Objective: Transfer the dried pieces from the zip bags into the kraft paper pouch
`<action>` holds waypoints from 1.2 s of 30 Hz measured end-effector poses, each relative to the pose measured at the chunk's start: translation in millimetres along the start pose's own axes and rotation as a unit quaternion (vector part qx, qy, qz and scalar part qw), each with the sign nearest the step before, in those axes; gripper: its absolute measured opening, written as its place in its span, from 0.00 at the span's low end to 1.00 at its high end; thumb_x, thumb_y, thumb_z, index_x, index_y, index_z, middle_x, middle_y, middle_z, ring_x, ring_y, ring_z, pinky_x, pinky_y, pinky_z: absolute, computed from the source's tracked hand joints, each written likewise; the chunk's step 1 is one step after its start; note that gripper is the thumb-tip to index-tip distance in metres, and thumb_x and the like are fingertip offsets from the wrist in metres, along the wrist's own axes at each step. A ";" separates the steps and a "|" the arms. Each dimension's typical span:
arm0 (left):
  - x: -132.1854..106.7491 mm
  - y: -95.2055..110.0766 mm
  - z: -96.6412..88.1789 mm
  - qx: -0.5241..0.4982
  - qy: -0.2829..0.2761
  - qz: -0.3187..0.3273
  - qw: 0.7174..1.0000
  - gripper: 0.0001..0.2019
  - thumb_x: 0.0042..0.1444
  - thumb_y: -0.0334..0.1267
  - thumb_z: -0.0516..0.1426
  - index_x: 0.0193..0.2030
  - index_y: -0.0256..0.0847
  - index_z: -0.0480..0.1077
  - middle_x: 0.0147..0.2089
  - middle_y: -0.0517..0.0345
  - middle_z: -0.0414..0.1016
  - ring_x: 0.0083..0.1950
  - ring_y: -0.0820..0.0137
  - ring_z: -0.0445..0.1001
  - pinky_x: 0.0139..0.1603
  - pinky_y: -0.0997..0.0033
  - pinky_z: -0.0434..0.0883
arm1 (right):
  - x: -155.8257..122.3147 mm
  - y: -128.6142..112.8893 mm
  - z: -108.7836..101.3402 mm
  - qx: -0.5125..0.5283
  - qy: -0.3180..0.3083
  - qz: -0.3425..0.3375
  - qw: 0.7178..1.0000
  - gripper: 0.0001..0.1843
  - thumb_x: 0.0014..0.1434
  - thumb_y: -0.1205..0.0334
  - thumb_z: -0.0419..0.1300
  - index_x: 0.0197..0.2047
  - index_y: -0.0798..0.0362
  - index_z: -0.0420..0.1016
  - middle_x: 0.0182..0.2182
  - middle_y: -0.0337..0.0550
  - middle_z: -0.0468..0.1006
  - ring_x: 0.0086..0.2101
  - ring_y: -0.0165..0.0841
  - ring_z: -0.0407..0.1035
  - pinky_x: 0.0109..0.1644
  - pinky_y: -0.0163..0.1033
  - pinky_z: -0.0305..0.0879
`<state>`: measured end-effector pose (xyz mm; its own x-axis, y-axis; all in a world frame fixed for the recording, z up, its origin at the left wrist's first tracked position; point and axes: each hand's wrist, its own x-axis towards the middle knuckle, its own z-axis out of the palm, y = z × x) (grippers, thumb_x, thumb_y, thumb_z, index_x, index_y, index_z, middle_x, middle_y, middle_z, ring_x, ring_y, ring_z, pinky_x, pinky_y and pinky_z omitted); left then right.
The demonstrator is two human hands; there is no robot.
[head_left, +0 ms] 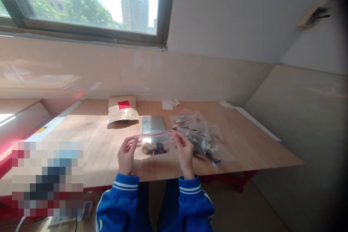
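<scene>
My left hand (126, 155) and my right hand (185, 153) pinch the two top corners of a clear zip-seal bag (154, 145) with a red-lined seal, lifting it slightly above the wooden tabletop (89, 145). Dark and tan dried pieces (154, 148) lie along the bottom of the bag. My right hand is next to a overlapping pile of similar filled zip bags (202, 137). Just beyond the held bag sits a flat silver digital scale (153, 124), partly hidden behind it.
A kraft paper pouch (123, 111) with a red label stands at the back of the table. Crumpled white tissues (171, 104) lie near the wall, with another (226, 104) to the right. A window is above the table, and a pixelated patch covers the lower left.
</scene>
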<state>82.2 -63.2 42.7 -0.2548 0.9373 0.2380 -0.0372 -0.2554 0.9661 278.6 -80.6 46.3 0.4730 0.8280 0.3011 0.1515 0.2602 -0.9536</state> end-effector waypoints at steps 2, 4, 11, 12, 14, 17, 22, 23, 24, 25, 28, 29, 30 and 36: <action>2.0 0.5 -3.3 0.022 0.017 0.010 1.000 0.16 0.50 0.50 0.61 0.37 0.39 0.73 0.30 0.57 0.76 0.34 0.67 0.75 0.39 0.67 0.70 | -1.0 3.8 0.1 0.015 -0.012 0.015 1.000 0.20 0.56 0.46 0.59 0.40 0.55 0.79 0.31 0.45 0.81 0.33 0.37 0.74 0.38 0.40 0.67; 3.8 -0.6 -5.6 0.046 0.021 0.021 0.999 0.16 0.50 0.51 0.60 0.36 0.39 0.74 0.29 0.58 0.75 0.35 0.68 0.74 0.39 0.68 0.69 | -1.8 8.0 0.0 0.034 -0.024 0.020 0.999 0.19 0.55 0.47 0.60 0.39 0.55 0.78 0.31 0.45 0.81 0.34 0.36 0.74 0.40 0.41 0.67; 5.9 -12.3 -2.7 0.034 -0.007 0.023 0.999 0.19 0.50 0.55 0.58 0.34 0.38 0.74 0.27 0.58 0.72 0.30 0.71 0.69 0.33 0.71 0.66 | -3.6 18.2 -1.6 0.071 -0.049 0.018 0.996 0.17 0.57 0.49 0.58 0.38 0.55 0.73 0.33 0.46 0.81 0.35 0.36 0.74 0.43 0.42 0.67; 5.7 -13.2 -2.4 0.044 -0.002 0.023 0.999 0.20 0.50 0.56 0.57 0.34 0.38 0.74 0.27 0.58 0.72 0.30 0.70 0.69 0.33 0.71 0.66 | -3.8 18.4 -2.2 0.069 -0.054 0.017 0.996 0.17 0.57 0.49 0.58 0.38 0.55 0.73 0.33 0.46 0.81 0.35 0.36 0.74 0.43 0.42 0.67; 5.1 -14.1 -2.9 0.075 0.007 0.025 0.997 0.21 0.51 0.56 0.56 0.34 0.38 0.73 0.28 0.57 0.73 0.32 0.69 0.70 0.34 0.70 0.66 | -4.4 18.4 -3.4 0.062 -0.059 0.012 0.996 0.17 0.58 0.49 0.58 0.38 0.55 0.73 0.33 0.46 0.81 0.35 0.36 0.74 0.43 0.42 0.67; 4.0 -15.3 -5.5 0.125 -0.003 0.035 0.991 0.20 0.54 0.56 0.54 0.35 0.39 0.72 0.32 0.57 0.75 0.35 0.68 0.72 0.37 0.69 0.67 | -5.2 19.5 -5.3 0.036 -0.059 0.000 0.998 0.17 0.59 0.49 0.56 0.40 0.55 0.73 0.33 0.45 0.81 0.36 0.37 0.74 0.44 0.41 0.67; 2.1 -18.5 -7.7 0.190 -0.023 0.062 0.980 0.18 0.55 0.55 0.53 0.37 0.42 0.72 0.37 0.56 0.75 0.38 0.67 0.73 0.34 0.71 0.67 | -6.0 26.8 -8.8 -0.024 -0.074 -0.040 0.996 0.19 0.63 0.49 0.50 0.43 0.53 0.75 0.36 0.46 0.81 0.37 0.38 0.74 0.45 0.42 0.67; 1.8 -18.8 -7.4 0.196 -0.020 0.069 0.978 0.17 0.55 0.54 0.54 0.37 0.42 0.72 0.38 0.56 0.75 0.38 0.67 0.72 0.33 0.71 0.67 | -5.9 28.5 -9.6 -0.032 -0.075 -0.047 0.996 0.19 0.63 0.49 0.50 0.43 0.53 0.75 0.38 0.46 0.80 0.37 0.38 0.74 0.45 0.42 0.67; 1.5 -18.8 -7.0 0.200 -0.018 0.075 0.977 0.17 0.54 0.54 0.54 0.37 0.42 0.72 0.39 0.56 0.75 0.38 0.67 0.72 0.33 0.72 0.67 | -5.8 30.0 -10.5 -0.040 -0.075 -0.054 0.995 0.19 0.63 0.49 0.50 0.43 0.52 0.76 0.39 0.47 0.80 0.37 0.38 0.74 0.44 0.41 0.67; 1.2 -18.6 -6.6 0.201 -0.016 0.080 0.976 0.16 0.54 0.53 0.55 0.37 0.42 0.72 0.39 0.56 0.75 0.39 0.68 0.72 0.33 0.72 0.67 | -5.7 31.3 -11.4 -0.046 -0.075 -0.061 0.994 0.19 0.63 0.49 0.50 0.43 0.52 0.76 0.40 0.47 0.80 0.38 0.38 0.74 0.44 0.41 0.67; 0.7 -16.9 -5.5 0.183 -0.017 0.070 0.980 0.16 0.54 0.53 0.56 0.37 0.42 0.72 0.39 0.56 0.74 0.40 0.68 0.72 0.34 0.72 0.68 | -4.8 34.7 -13.8 -0.060 -0.082 -0.077 0.992 0.19 0.63 0.49 0.50 0.43 0.52 0.76 0.41 0.47 0.79 0.39 0.39 0.73 0.45 0.41 0.67; 0.7 -16.3 -5.4 0.172 -0.020 0.061 0.983 0.16 0.54 0.53 0.56 0.38 0.42 0.72 0.39 0.56 0.75 0.40 0.68 0.72 0.35 0.72 0.68 | -4.5 35.6 -14.1 -0.063 -0.082 -0.081 0.991 0.19 0.63 0.50 0.50 0.43 0.52 0.76 0.40 0.47 0.79 0.39 0.39 0.73 0.45 0.41 0.66; 0.6 -15.8 -5.3 0.161 -0.023 0.052 0.985 0.16 0.53 0.53 0.56 0.38 0.42 0.72 0.39 0.56 0.75 0.40 0.67 0.72 0.36 0.71 0.68 | -4.3 36.5 -14.1 -0.066 -0.079 -0.085 0.991 0.18 0.63 0.50 0.51 0.42 0.52 0.76 0.40 0.47 0.80 0.39 0.39 0.73 0.45 0.41 0.66; 0.7 -14.8 -7.7 0.141 -0.008 0.054 0.988 0.15 0.51 0.51 0.59 0.34 0.40 0.74 0.37 0.56 0.75 0.41 0.66 0.72 0.39 0.70 0.68 | -6.7 37.2 -6.0 -0.072 -0.040 -0.077 0.994 0.19 0.62 0.48 0.51 0.38 0.53 0.75 0.35 0.47 0.80 0.36 0.38 0.73 0.42 0.40 0.67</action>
<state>75.2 -60.6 27.8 -0.2271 0.9124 0.3404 0.2613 -0.2797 0.9239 286.2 -79.5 8.9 0.3658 0.8220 0.4365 0.3421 0.3174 -0.8844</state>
